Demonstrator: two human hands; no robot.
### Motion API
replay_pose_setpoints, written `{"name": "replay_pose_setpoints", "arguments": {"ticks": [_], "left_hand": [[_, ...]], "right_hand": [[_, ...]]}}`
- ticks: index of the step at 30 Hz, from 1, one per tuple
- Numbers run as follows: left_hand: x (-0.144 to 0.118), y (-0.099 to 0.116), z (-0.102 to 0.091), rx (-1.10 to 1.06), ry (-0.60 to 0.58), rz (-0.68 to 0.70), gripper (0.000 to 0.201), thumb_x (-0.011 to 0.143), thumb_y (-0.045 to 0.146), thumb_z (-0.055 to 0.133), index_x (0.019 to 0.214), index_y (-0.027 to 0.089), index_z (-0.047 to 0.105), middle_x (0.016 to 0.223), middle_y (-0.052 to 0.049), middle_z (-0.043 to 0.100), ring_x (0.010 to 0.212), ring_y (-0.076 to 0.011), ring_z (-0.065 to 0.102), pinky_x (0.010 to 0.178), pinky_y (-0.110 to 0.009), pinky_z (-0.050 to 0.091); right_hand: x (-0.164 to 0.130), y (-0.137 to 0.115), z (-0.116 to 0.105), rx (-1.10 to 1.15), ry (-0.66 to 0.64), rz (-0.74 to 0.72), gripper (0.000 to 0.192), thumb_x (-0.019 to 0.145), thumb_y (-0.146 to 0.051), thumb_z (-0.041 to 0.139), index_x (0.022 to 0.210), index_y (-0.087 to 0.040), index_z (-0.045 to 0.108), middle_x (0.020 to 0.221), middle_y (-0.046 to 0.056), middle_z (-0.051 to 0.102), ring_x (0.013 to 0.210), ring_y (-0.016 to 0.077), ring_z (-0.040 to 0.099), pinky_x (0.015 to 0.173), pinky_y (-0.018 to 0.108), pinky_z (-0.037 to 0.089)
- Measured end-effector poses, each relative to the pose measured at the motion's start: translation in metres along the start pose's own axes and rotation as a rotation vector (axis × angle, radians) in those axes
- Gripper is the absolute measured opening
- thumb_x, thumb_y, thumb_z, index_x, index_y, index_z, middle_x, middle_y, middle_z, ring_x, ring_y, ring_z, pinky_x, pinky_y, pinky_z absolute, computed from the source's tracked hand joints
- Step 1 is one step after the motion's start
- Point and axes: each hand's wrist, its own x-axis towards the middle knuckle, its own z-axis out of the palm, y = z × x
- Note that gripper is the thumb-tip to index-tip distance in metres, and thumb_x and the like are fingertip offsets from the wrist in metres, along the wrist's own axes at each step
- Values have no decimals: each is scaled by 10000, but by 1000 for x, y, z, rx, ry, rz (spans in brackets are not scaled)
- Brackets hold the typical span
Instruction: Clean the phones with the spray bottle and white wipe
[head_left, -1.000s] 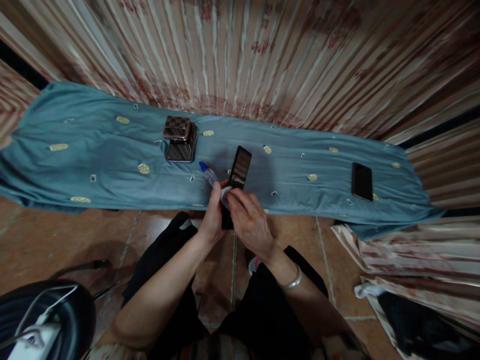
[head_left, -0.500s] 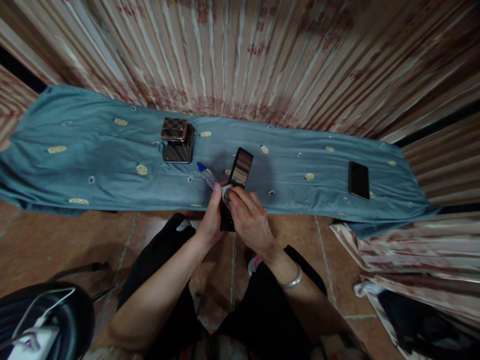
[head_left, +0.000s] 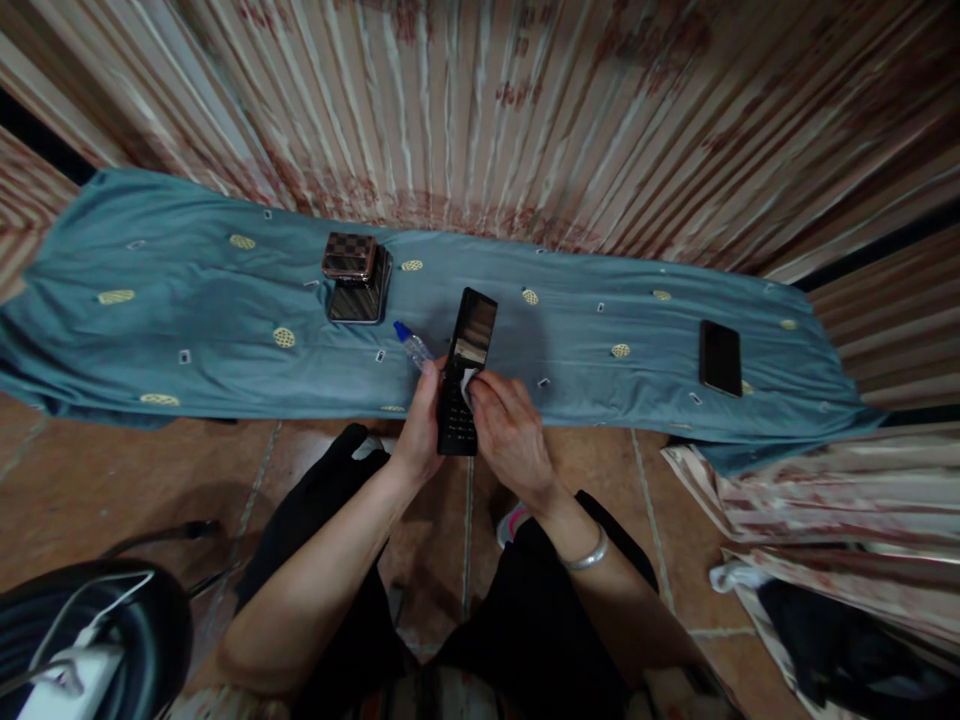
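A black flip phone (head_left: 456, 415), unfolded with its keypad and reflective screen facing up, is gripped by my left hand (head_left: 422, 425) along its left side. Pinched in the fingers of my right hand (head_left: 514, 430) is a small white wipe (head_left: 468, 385), pressed against the phone near the top right of the keypad. Just beyond my left thumb lies a clear spray bottle with a blue cap (head_left: 413, 346), its lower end partly hidden by the hand.
The bench is covered with a teal cloth (head_left: 202, 330). A checkered box (head_left: 349, 256) sits on a dark, shiny flat case (head_left: 358, 303) at left. A dark smartphone (head_left: 720, 358) lies at right. Behind hangs a striped curtain (head_left: 480, 120). A white power strip (head_left: 75, 685) is at lower left.
My right hand has slid right with the wipe, uncovering the keypad. The flip phone has shifted slightly left and turned more upright in view.
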Motion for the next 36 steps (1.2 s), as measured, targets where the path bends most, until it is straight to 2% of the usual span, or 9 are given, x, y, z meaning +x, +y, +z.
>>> {"name": "replay_pose_setpoints", "arguments": {"ticks": [5, 10, 19, 25, 31, 36], "left_hand": [[-1, -9, -1, 3, -51, -15, 346, 1001, 517, 609, 1020, 196, 736, 1053, -55, 778, 1243, -258, 691, 1057, -362, 561], [0, -14, -3, -28, -60, -12, 346, 942, 523, 694, 971, 179, 726, 1049, -57, 780, 1232, -259, 696, 1075, -358, 547], [-2, -4, -1, -2, -41, 7, 343, 1030, 497, 584, 997, 196, 746, 1012, -41, 788, 1194, -241, 715, 1041, -347, 563], [-3, 3, -3, 12, -45, 18, 386, 1064, 494, 515, 1061, 193, 758, 1015, -51, 790, 1143, -241, 729, 1007, -329, 568], [1, 1, -6, 0, -63, 20, 404, 1034, 554, 555, 1058, 196, 741, 1021, -49, 785, 1086, -233, 738, 1005, -343, 569], [3, -4, -9, 33, -97, 74, 404, 1010, 573, 590, 1068, 196, 720, 1040, -44, 781, 1188, -245, 712, 1087, -364, 529]], "right_hand": [[4, -1, 0, 37, -16, -6, 373, 1091, -138, 412, 1328, -139, 700, 1318, 172, 737, 1070, 244, 710, 1016, 428, 584], [6, -3, 0, 38, -11, -21, 361, 1089, -139, 425, 1325, -147, 698, 1309, 167, 736, 1073, 246, 707, 1016, 434, 585], [5, 3, 0, 25, -29, 9, 331, 1087, -132, 414, 1228, -125, 713, 1250, 170, 750, 1041, 253, 689, 995, 422, 580], [0, 10, 1, 27, -34, 29, 344, 1068, -118, 411, 1252, -140, 701, 1240, 154, 742, 1045, 253, 678, 1001, 418, 567], [-1, 11, 0, 43, -26, -3, 365, 1074, -132, 407, 1285, -139, 705, 1252, 156, 734, 1077, 249, 679, 1027, 425, 558], [0, 7, 0, 71, -46, 1, 364, 1079, -136, 409, 1272, -153, 717, 1255, 150, 732, 1082, 244, 685, 1023, 424, 560]]}}
